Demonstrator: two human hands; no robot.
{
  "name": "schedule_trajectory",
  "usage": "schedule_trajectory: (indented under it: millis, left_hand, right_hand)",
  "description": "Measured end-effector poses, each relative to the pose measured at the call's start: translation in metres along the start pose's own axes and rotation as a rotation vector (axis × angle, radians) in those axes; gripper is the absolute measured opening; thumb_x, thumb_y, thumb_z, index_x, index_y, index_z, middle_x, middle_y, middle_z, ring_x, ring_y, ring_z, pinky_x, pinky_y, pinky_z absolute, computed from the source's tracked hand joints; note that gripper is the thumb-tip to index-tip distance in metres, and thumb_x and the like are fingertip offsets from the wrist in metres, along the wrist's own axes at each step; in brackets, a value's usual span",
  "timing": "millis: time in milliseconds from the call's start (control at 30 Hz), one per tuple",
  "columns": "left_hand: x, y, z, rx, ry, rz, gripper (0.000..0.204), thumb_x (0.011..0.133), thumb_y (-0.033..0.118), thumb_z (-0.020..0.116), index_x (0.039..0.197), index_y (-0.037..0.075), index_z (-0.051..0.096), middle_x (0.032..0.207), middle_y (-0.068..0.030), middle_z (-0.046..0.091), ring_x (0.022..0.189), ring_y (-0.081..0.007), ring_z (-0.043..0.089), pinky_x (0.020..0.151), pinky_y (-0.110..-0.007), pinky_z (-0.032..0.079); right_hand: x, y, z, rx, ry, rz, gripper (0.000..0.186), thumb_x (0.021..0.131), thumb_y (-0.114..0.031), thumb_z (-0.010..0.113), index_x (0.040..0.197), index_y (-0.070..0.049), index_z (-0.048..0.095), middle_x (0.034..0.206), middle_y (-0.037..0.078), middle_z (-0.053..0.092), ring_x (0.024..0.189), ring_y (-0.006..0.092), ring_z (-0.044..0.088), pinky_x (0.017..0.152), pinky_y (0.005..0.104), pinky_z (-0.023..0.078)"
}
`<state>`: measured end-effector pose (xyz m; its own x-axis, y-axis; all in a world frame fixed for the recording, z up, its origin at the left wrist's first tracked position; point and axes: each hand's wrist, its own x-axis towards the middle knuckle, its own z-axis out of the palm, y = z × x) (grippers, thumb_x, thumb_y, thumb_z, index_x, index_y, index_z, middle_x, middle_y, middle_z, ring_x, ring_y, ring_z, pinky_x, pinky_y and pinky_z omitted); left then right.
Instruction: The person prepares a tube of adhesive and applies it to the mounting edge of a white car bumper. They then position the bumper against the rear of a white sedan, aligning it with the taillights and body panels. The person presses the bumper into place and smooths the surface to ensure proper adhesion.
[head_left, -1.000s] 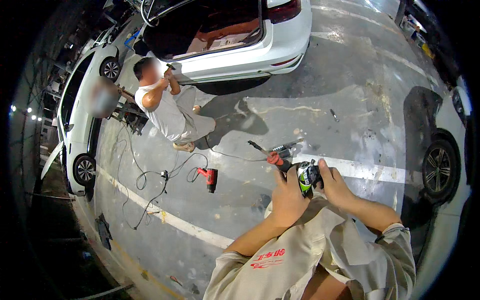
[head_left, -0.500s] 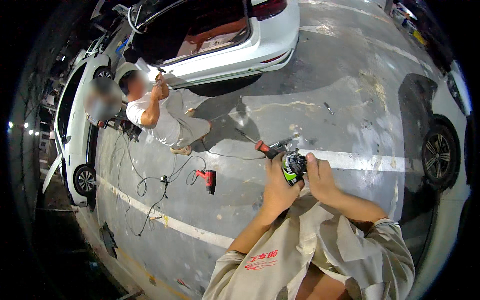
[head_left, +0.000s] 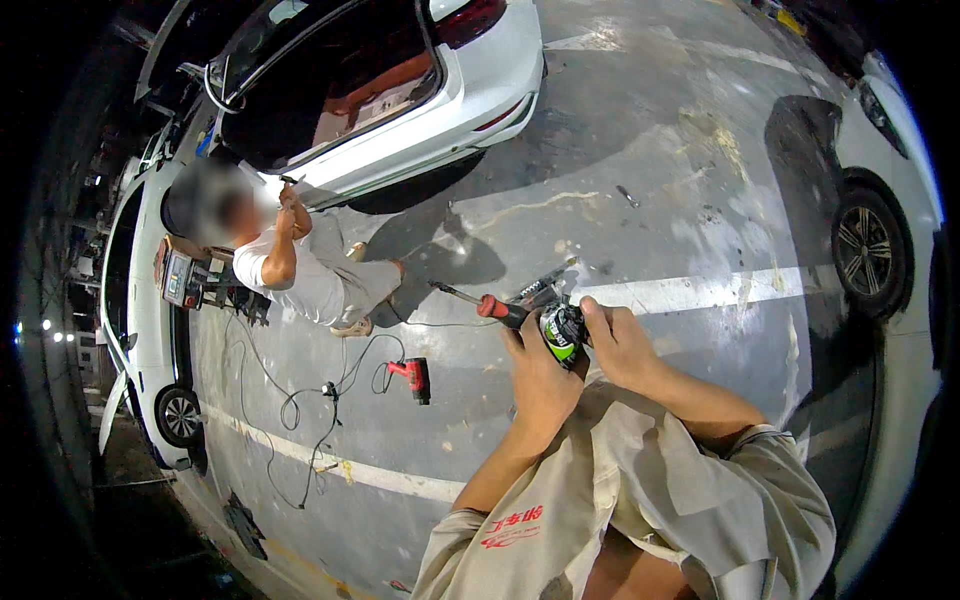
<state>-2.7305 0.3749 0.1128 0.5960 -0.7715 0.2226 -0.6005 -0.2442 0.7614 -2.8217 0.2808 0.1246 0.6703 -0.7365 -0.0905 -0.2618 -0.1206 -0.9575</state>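
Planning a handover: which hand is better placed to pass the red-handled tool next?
Probably the left hand: the red-handled tool projects from its fingers. The right hand sits farther off, at the green-black object.

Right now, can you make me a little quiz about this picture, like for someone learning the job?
1. Which colours show on the rounded thing between the left hand and the right hand? A) blue and yellow B) green and black C) pink and orange
2. True or false: a red-and-black power tool lies on the floor.
3. Fill in: the other person is beside a ___ car.

Key: 1. B; 2. True; 3. white
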Motion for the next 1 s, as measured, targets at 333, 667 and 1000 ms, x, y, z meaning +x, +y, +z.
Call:
schedule_trajectory:
  millis: [333,667,1000]
  left_hand:
    - [0.0,0.0,-0.001,0.036,-0.093,-0.049,0.071,0.063,0.003,0.073,0.124,-0.004,0.037,0.113,-0.0288,0.042,0.103,-0.0473,0.045,0.085,-0.048,0.042]
    - [0.026,-0.028,-0.001,-0.462,-0.49,-0.282,0.057,0.065,0.004,0.07,0.117,-0.002,0.047,0.103,-0.0139,0.059,0.094,-0.0235,0.059,0.082,-0.034,0.047]
    - [0.045,-0.011,-0.005,-0.337,-0.41,-0.12,0.057,0.061,0.002,0.069,0.114,-0.003,0.047,0.101,-0.0147,0.057,0.093,-0.0265,0.059,0.084,-0.035,0.046]
  right_hand:
    - [0.002,0.017,-0.001,-0.394,0.094,-0.3,0.047,0.096,-0.028,0.036,0.062,-0.001,0.055,0.059,0.023,0.055,0.055,0.0421,0.054,0.054,0.0476,0.042]
    - [0.004,0.037,-0.003,-0.2,0.118,-0.543,0.03,0.094,-0.021,0.038,0.075,-0.002,0.051,0.059,0.019,0.049,0.055,0.0405,0.05,0.052,0.0457,0.04]
    - [0.006,0.022,-0.019,0.311,-0.076,-0.019,0.049,0.1,-0.036,0.033,0.069,-0.002,0.048,0.057,0.002,0.045,0.051,0.0111,0.042,0.049,0.0294,0.035]
